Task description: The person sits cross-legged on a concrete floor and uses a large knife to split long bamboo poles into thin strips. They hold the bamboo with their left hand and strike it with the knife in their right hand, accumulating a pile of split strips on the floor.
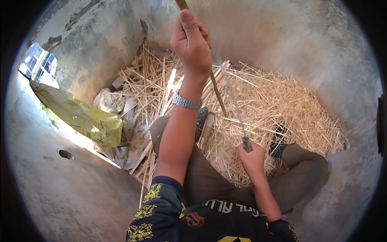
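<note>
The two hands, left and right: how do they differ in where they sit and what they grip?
The left hand is raised high with the arm stretched out, fist closed round a long bamboo strip; the right hand sits low near the knee, gripping a knife by its handle. The left wrist wears a metal watch; the right wrist is bare. Both are closed fists above the straw-like shavings.

— What is gripped by the left hand [192, 42]?
— A bamboo stick [215, 88] is clenched in its fingers [189, 25], slanting down below them toward the straw pile [278, 109].
— And the right hand [252, 157]?
— A knife [241, 121] is held, its blade rising above the fingers beside the stick
</note>
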### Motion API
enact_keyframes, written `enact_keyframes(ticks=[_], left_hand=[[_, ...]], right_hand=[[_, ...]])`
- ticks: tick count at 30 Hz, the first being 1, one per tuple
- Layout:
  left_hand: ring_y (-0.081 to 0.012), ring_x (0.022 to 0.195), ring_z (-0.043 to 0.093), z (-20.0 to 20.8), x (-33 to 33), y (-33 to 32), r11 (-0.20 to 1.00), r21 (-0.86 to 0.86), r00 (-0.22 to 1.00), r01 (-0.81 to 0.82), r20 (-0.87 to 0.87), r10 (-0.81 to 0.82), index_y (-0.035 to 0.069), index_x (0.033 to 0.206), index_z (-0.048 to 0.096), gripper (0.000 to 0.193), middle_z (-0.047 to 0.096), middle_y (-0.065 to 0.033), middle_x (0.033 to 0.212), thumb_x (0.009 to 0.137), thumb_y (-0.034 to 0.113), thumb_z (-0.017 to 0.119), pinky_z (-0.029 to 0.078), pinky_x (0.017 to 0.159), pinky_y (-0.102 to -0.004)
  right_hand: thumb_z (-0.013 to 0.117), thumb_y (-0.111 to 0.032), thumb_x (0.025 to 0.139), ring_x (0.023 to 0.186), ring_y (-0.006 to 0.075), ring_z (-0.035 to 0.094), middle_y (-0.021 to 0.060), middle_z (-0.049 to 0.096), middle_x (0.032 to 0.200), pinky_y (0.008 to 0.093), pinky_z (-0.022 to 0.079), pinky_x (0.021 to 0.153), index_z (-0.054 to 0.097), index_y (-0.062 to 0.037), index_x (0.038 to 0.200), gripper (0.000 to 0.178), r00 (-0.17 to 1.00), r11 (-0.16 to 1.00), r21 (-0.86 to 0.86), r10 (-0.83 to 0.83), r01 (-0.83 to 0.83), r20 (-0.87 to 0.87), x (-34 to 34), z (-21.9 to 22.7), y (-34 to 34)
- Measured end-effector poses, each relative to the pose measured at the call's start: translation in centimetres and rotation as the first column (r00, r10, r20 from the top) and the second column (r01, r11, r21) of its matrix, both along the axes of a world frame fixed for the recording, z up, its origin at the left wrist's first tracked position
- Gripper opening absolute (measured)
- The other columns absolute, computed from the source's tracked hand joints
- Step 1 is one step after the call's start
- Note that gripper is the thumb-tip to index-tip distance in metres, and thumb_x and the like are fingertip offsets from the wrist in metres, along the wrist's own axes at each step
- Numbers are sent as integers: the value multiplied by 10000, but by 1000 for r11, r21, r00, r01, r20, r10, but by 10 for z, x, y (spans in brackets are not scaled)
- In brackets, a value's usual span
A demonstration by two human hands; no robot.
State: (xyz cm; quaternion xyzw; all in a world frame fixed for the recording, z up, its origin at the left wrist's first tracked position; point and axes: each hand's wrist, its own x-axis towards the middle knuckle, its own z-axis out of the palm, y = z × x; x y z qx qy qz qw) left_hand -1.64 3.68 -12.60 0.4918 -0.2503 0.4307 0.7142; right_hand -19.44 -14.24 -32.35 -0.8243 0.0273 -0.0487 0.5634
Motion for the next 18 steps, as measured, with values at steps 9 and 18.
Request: enact_keyframes(ticks=[9,18], left_hand=[[-33,447,299,5,7,-14,985,-142,995,-98,-49,92,125,784,454,426,328,63,571,1070,441,441,231,401,-217],[-62,451,323,0,5,2,996,-14,995,-92,-34,91,97,813,446,491,347,32,573,1052,525,424,277,424,-235]], right_hand=[[681,-109,892,533,70,480,-23,495,567,273,364,503,507,-49,700,265,996,970,241,32,-10,-85,2,-65,12],[684,-154,838,361,85,395,-16,491,521,276,344,358,528,-92,705,214,667,732,673,447,110,-596,13,-52,-5]])
